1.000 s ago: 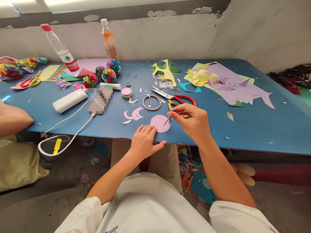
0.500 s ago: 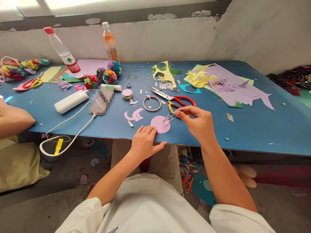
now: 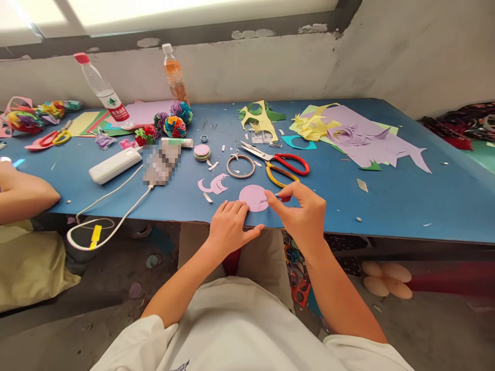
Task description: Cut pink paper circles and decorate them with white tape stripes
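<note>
A pink paper circle lies near the front edge of the blue table. My right hand is pinched shut on small snips, and their thin tip rests on the circle's right edge. My left hand rests on the table edge just in front of the circle. Its fingers are curled under, its thumb sticks out, and it holds nothing. Red and yellow scissors lie just behind my right hand.
A tape ring, pink offcuts, a stack of paper discs, paper balls, a white power bank with its cable, two bottles and purple and yellow scraps lie about. Another person's arm rests at the left.
My right hand has come down and towards me with the snips, from above the scissors to the circle's right edge. My left hand has stayed put.
</note>
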The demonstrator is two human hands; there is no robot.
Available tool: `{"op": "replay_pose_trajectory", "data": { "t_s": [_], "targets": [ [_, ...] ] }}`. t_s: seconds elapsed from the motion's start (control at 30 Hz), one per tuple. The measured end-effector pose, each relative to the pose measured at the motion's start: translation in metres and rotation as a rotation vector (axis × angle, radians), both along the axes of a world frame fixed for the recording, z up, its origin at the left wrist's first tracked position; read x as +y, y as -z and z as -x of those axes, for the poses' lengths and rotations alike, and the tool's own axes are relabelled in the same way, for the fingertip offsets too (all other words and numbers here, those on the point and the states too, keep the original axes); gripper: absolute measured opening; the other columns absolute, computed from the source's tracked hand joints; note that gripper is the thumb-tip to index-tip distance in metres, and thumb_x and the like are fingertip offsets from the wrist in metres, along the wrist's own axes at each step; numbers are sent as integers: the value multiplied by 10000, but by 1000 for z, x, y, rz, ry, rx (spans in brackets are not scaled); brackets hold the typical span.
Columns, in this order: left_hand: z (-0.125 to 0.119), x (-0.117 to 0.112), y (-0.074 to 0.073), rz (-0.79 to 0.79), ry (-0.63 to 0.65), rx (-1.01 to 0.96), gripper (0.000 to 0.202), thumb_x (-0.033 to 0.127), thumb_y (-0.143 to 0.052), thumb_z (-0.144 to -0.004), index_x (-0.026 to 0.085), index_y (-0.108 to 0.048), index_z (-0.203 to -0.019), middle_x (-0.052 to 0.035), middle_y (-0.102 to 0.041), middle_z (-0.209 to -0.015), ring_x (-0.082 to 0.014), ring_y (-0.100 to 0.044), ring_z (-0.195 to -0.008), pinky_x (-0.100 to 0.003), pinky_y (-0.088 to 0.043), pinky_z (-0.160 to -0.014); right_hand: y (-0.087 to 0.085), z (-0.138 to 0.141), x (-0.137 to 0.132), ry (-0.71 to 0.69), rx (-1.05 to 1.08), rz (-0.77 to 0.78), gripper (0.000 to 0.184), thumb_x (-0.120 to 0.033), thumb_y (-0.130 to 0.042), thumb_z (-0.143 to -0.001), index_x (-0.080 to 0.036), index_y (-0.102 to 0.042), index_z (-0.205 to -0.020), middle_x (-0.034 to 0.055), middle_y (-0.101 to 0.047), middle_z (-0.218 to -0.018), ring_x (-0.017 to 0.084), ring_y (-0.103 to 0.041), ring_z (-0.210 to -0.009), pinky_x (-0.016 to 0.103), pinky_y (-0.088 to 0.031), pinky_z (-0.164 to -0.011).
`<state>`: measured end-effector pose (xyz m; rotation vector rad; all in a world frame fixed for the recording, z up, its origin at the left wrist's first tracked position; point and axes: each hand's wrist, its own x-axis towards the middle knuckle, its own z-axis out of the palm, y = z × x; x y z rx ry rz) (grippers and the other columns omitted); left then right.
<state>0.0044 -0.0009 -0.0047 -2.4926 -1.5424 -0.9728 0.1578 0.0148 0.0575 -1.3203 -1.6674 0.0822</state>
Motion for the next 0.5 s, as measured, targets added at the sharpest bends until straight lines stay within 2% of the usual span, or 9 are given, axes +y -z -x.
{"op": "replay_pose_trajectory", "data": {
  "t_s": [0.13,0.2,0.3,0.37,0.43,0.5],
  "targets": [
    [0,1,0,19,2,-6,347,479,-626,-822,172,-606,-981,-72,-711,-1030,-236,-645,-968,-412,-504,-926,-12,1,10,-20,-92,-26,298,-373,-669,-798,-238,-508,-586,-1,-575,-574,160,-543,-578,320,-439,-614],
    [0,1,0,35,1,-18,338,475,-628,-825,179,-606,-986,-70,-709,-1032,-235,-641,-978,-409,-502,-927,-23,-11,19,-9,37,16,276,-406,-712,-772,-241,-565,-606,10,-603,-608,173,-567,-607,328,-448,-627],
    [0,1,-4,111,3,-17,327,469,-620,-839,184,-608,-999,-72,-699,-1060,-232,-631,-1008,-403,-486,-955,-34,-46,41,87,357,103,245,-447,-772,-717,-227,-671,-753,39,-652,-715,195,-617,-710,331,-488,-701],
    [0,2,-11,234,-1,33,302,458,-579,-874,185,-608,-1002,-76,-685,-1087,-228,-617,-1038,-401,-464,-984,-32,-75,60,145,432,148,242,-418,-713,-795,-200,-681,-897,57,-672,-843,183,-638,-802,315,-512,-779],
    [0,4,-20,347,-6,95,267,427,-519,-916,187,-611,-990,-75,-676,-1078,-226,-608,-1044,-393,-462,-971,-24,-104,77,198,483,227,232,-365,-540,-940,-205,-639,-1076,70,-639,-1115,160,-620,-952,338,-530,-839],
    [1,10,-31,408,-2,136,241,375,-469,-943,188,-617,-975,-71,-675,-1053,-227,-611,-1028,-371,-481,-909,-11,-129,86,232,488,300,372,-374,-574,-921,-168,-562,-1231,93,-589,-1226,208,-606,-1037,426,-534,-864]
  ]
}}
